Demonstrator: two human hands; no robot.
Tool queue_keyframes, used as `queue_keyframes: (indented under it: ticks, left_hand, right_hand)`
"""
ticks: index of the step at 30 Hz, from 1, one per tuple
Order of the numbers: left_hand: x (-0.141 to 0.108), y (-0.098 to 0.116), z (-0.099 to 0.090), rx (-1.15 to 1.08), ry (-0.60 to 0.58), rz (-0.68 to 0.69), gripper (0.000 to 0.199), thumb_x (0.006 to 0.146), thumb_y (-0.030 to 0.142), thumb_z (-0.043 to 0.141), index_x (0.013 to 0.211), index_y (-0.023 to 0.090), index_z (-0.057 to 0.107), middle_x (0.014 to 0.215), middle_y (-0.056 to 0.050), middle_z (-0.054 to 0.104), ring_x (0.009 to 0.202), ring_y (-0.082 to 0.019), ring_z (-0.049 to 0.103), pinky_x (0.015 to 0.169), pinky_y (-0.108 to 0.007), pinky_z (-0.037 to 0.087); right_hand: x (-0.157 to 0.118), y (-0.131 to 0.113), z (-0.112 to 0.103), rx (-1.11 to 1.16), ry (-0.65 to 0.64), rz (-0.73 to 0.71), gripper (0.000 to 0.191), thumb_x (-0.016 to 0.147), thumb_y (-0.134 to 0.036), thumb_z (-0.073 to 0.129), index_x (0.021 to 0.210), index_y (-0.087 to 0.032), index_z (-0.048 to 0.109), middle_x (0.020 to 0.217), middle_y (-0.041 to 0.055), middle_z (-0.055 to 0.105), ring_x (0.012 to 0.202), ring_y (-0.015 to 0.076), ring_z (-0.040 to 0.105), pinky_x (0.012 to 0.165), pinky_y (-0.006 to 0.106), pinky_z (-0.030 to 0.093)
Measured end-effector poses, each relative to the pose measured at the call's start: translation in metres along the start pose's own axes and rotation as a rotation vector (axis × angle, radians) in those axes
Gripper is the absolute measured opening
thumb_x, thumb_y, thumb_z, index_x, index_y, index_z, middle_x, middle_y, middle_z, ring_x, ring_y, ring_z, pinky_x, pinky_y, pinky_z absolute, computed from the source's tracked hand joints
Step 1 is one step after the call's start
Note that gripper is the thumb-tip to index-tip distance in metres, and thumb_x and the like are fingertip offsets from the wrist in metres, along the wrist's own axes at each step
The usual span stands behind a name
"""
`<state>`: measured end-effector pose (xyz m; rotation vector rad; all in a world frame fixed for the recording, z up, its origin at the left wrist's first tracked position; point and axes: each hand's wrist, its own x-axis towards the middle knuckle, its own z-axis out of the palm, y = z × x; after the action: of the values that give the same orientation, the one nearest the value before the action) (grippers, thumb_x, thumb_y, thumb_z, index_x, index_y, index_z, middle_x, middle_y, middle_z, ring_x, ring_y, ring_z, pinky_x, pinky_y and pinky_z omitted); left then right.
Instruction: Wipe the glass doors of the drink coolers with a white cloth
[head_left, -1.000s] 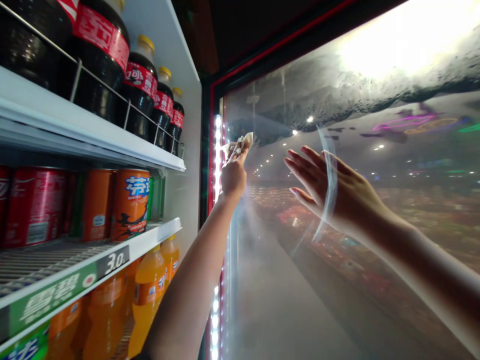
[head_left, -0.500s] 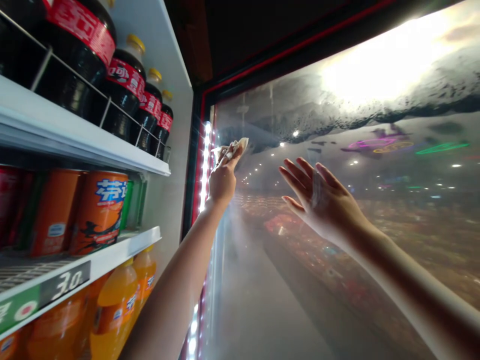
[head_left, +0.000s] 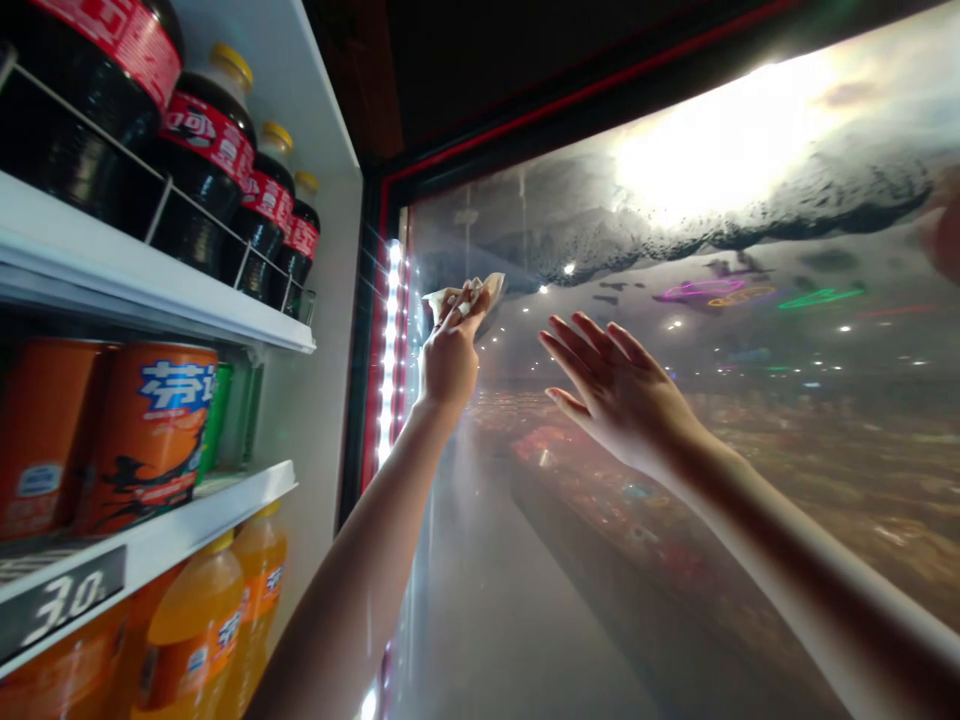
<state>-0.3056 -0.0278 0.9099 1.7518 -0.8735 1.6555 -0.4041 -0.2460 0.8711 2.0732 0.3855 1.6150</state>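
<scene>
Left hand (head_left: 448,365) gripping a crumpled cloth (head_left: 491,290) at the glass door (head_left: 480,600), near its light strip (head_left: 390,340); right hand (head_left: 626,400) open, fingers spread. Shelf tag (head_left: 64,605) reads "3.0"; orange can (head_left: 154,450) shows "芬"; dark bottle's (head_left: 202,160) red label, "可".

Left hand (head_left: 450,362) gripping crumpled cloth (head_left: 490,290), right hand (head_left: 626,395) spread by misted glass (head_left: 510,600), shelved drinks (head_left: 154,445)

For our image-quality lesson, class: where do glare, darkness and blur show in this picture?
Head view: glare whites out part of the glass door, and the light strip near the left hand flares; head view: darkness fills the area above the door frame; head view: the scene in the glass looks hazy and soft, the right hand sharper.
</scene>
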Motion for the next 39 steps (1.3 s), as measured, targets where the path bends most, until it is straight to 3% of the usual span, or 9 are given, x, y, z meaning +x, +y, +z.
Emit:
queue_keyframes:
  ticks: [6,10,15,21,24,27,30,34,39]
  left_hand:
    - [-0.017,0.018,0.021,-0.016,0.028,-0.002,0.087,0.097,-0.008,0.035,0.169,0.041,0.04,0.169,0.007,0.053,0.166,-0.021,0.037,0.13,-0.044,0.05]
    - [-0.004,0.011,0.024,-0.029,-0.011,0.03,0.087,0.098,-0.007,0.036,0.17,0.04,0.036,0.174,0.007,0.046,0.168,-0.022,0.032,0.129,-0.043,0.049]
    - [-0.005,0.009,0.027,0.016,0.033,-0.061,0.083,0.101,-0.005,0.033,0.173,0.038,0.031,0.174,0.004,0.046,0.168,-0.021,0.029,0.134,-0.042,0.042]
    - [-0.007,0.026,0.038,-0.018,-0.023,0.06,0.083,0.099,-0.009,0.035,0.166,0.039,0.047,0.171,0.005,0.052,0.167,-0.021,0.034,0.131,-0.042,0.046]
    - [0.005,0.027,0.04,-0.022,-0.005,0.036,0.08,0.099,-0.01,0.035,0.161,0.037,0.056,0.171,0.004,0.052,0.166,-0.022,0.036,0.131,-0.043,0.046]
    - [0.004,0.031,0.041,-0.025,0.032,0.027,0.084,0.099,-0.009,0.039,0.164,0.042,0.049,0.17,0.006,0.054,0.167,-0.023,0.035,0.13,-0.045,0.049]
    - [-0.003,0.038,0.044,-0.022,0.029,0.076,0.09,0.097,-0.011,0.039,0.166,0.046,0.043,0.168,0.008,0.056,0.166,-0.021,0.037,0.13,-0.046,0.05]
    - [0.007,0.041,0.045,-0.017,-0.021,0.149,0.086,0.096,-0.012,0.037,0.16,0.043,0.053,0.169,0.009,0.054,0.165,-0.019,0.04,0.129,-0.044,0.051]
    - [0.014,0.049,0.047,-0.004,0.017,0.064,0.08,0.098,-0.01,0.037,0.16,0.037,0.055,0.171,0.004,0.051,0.166,-0.023,0.037,0.129,-0.045,0.049]
  right_hand:
    - [0.001,0.006,0.012,0.019,0.004,-0.005,0.082,0.113,-0.045,0.041,0.176,-0.036,-0.011,0.182,0.001,0.026,0.169,0.0269,0.025,0.139,0.055,0.027]
    - [0.002,0.009,0.018,0.041,-0.016,0.002,0.083,0.113,-0.044,0.042,0.176,-0.036,-0.011,0.182,0.0012,0.025,0.169,0.0263,0.023,0.139,0.055,0.025]
    - [0.0,0.013,0.009,0.145,-0.057,-0.003,0.083,0.114,-0.039,0.043,0.176,-0.037,-0.012,0.184,0.0,0.018,0.17,0.0239,0.017,0.14,0.052,0.026]
    - [-0.041,0.033,-0.017,0.046,0.009,0.035,0.086,0.113,-0.033,0.045,0.174,-0.043,-0.014,0.183,-0.0005,0.024,0.168,0.0281,0.026,0.138,0.059,0.029]
    - [-0.07,0.049,-0.015,-0.008,0.012,0.068,0.085,0.113,-0.039,0.045,0.176,-0.038,-0.012,0.184,0.0057,0.022,0.168,0.0348,0.027,0.136,0.065,0.03]
    - [-0.089,0.062,-0.003,-0.017,0.022,0.132,0.082,0.113,-0.052,0.041,0.176,-0.04,-0.01,0.185,0.0045,0.017,0.167,0.0364,0.027,0.134,0.065,0.032]
    - [-0.093,0.065,0.007,-0.003,0.019,0.155,0.081,0.112,-0.059,0.038,0.175,-0.044,-0.011,0.186,0.0007,0.012,0.169,0.0356,0.023,0.134,0.066,0.03]
    - [-0.09,0.063,0.01,0.011,0.022,0.153,0.082,0.112,-0.061,0.038,0.175,-0.043,-0.012,0.186,0.001,0.012,0.169,0.035,0.023,0.134,0.066,0.029]
    - [-0.088,0.062,0.008,0.002,0.027,0.156,0.083,0.112,-0.059,0.04,0.174,-0.044,-0.014,0.185,0.0024,0.016,0.168,0.0347,0.024,0.135,0.067,0.029]
